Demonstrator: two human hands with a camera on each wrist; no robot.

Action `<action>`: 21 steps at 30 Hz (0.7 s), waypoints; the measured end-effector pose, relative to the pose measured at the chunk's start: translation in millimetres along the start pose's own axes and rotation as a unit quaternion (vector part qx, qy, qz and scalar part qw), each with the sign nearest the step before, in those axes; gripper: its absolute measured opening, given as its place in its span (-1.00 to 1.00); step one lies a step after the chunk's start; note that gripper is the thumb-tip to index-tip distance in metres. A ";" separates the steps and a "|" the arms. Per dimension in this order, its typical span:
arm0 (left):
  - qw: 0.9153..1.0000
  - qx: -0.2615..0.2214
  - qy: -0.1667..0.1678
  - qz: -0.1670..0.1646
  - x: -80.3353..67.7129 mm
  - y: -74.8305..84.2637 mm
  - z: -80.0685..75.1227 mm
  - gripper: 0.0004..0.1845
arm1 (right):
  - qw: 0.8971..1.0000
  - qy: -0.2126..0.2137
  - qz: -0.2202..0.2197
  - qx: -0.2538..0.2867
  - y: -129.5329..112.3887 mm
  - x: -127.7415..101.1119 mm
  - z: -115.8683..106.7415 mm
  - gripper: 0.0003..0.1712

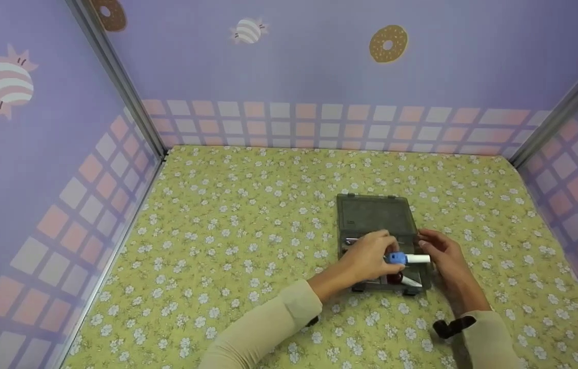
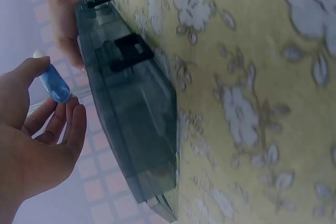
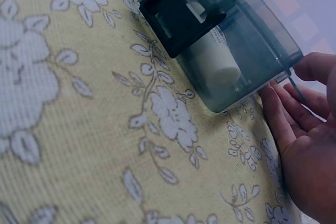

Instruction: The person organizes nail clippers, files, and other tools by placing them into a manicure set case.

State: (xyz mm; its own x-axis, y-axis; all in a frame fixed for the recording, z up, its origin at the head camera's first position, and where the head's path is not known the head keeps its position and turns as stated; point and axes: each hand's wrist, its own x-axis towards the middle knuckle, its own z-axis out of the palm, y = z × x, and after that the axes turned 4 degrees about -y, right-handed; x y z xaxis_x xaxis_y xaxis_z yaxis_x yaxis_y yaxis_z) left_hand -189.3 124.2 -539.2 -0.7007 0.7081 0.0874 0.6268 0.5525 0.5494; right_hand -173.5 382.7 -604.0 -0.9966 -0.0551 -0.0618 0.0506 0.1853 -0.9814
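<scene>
A yellow flowered tabletop is seen, walled on three sides by lilac panels printed with doughnuts and sweets. Right of the middle and toward the near edge, a smoky plastic case is lying open, its lid laid flat toward the far edge and its tray nearer, with black latches along the front wall. Over the tray, the left hand is held with a blue-and-white pen pinched between thumb and curled fingertips; from the left wrist view the blue end is caught just under the thumb. The right hand is kept at the tray's right corner, fingers fairly straight and laid against the wall, nothing gripped so far as can be seen. Inside the tray a white tube is lying along the front wall, and something red is glimpsed beside it, too hidden to be named. The pen is judged light, stiff and smooth, likely to roll if set down loose, so it is best pinched across the barrel near its middle. The case looks rigid but light, apt to slide on the cloth unless steadied at a corner.
</scene>
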 end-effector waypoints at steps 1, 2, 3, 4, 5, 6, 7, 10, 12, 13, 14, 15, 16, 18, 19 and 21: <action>1.000 0.008 0.000 -0.003 0.9 1.0 2.6 -0.70 | 1.000 -0.001 -0.002 0.000 -0.4 0.2 0.2 -0.38; 1.000 0.013 -0.003 -0.006 1.6 1.6 5.3 -0.70 | 1.000 0.000 -0.002 0.002 -0.7 0.5 0.4 -0.38; 1.000 0.019 -0.005 -0.008 2.2 1.9 8.2 -0.70 | 1.000 0.000 -0.001 0.003 -0.9 0.8 0.6 -0.39; 1.000 0.025 -0.007 -0.011 2.8 2.3 11.4 -0.70 | 1.000 0.000 -0.001 0.003 -1.1 0.9 0.5 -0.39; 0.999 0.034 -0.010 -0.013 3.5 2.7 14.0 -0.70 | 1.000 0.000 0.002 0.006 -1.5 1.1 0.6 -0.39; 0.999 0.040 -0.013 -0.015 4.2 3.2 16.6 -0.69 | 1.000 0.001 0.006 0.009 -1.5 1.3 0.5 -0.39; 0.999 0.047 -0.015 -0.017 4.3 3.4 18.8 -0.69 | 1.000 0.001 0.009 0.013 -1.3 1.5 1.1 -0.39; 0.998 0.065 -0.015 -0.020 5.4 5.7 23.3 -0.67 | 0.999 0.003 0.022 0.029 -1.3 1.5 1.8 -0.39; 0.997 0.073 -0.011 -0.020 6.5 7.6 25.1 -0.67 | 0.999 0.005 0.028 0.044 -1.9 1.1 2.1 -0.39; 0.997 0.074 -0.009 -0.021 6.6 8.4 25.7 -0.67 | 0.998 0.004 0.030 0.049 -2.2 0.8 2.4 -0.38; 0.997 0.077 -0.007 -0.022 6.6 9.0 26.7 -0.67 | 0.998 0.004 0.032 0.052 -2.4 0.5 2.6 -0.38; 0.997 0.080 -0.005 -0.022 6.4 9.5 27.6 -0.68 | 0.998 0.004 0.032 0.050 -2.6 0.3 2.9 -0.38; 0.996 0.084 -0.004 -0.023 6.0 9.8 28.5 -0.68 | 0.998 0.004 0.033 0.047 -2.7 0.0 3.0 -0.38; 0.996 0.091 -0.002 -0.024 5.1 10.3 30.0 -0.67 | 0.999 0.002 0.032 0.042 -2.8 -0.4 3.0 -0.37; 0.995 0.094 0.000 -0.025 4.7 10.6 30.3 -0.67 | 0.999 0.002 0.029 0.035 -2.7 -0.3 3.0 -0.37; 0.995 0.099 0.003 -0.031 4.3 10.1 30.1 -0.63 | 0.999 0.003 0.024 0.032 -2.9 0.2 3.1 -0.37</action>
State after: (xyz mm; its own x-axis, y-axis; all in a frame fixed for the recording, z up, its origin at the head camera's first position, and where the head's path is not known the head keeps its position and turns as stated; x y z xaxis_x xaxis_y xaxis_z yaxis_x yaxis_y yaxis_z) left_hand -175.8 146.0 -558.4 -0.7424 0.6669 0.0644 0.6363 0.6717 0.3794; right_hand -173.7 379.1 -601.8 -0.9933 -0.0411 -0.1082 0.1023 0.1254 -0.9868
